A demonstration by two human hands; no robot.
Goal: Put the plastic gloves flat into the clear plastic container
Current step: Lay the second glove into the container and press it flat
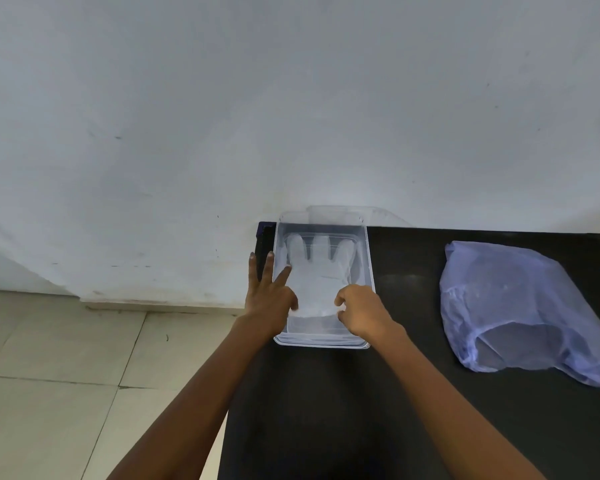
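**Laying a glove flat in its box**

Smoothing a thin plastic glove (317, 271) into a clear container (369, 268), a person works with both bare hands at the near end of the box, which sits at the left edge of a black table (413, 393) — its long side running away from the wearer toward a pale wall (291, 98). The glove lies inside along that same line, fingers pointing to the far end, cuff at the near end and right between the two hands. The left hand (269, 299) is spread, with its outer fingers outside the box's left wall, one finger reaching over it toward the glove and the thumb at the cuff. The right hand (361, 311) is curled, thumb and forefinger drawn close together at the cuff's right corner — whether they actually pinch the film cannot be told. Both hands sit about equally near the cuff; the glove's fingers lie well beyond them, so any further flattening would likely mean sweeping outward along the box's length. A bluish plastic bag (520, 306) rests on the table well to the right, nearer the right hand. A clear lid (343, 214) appears to stand behind the box.
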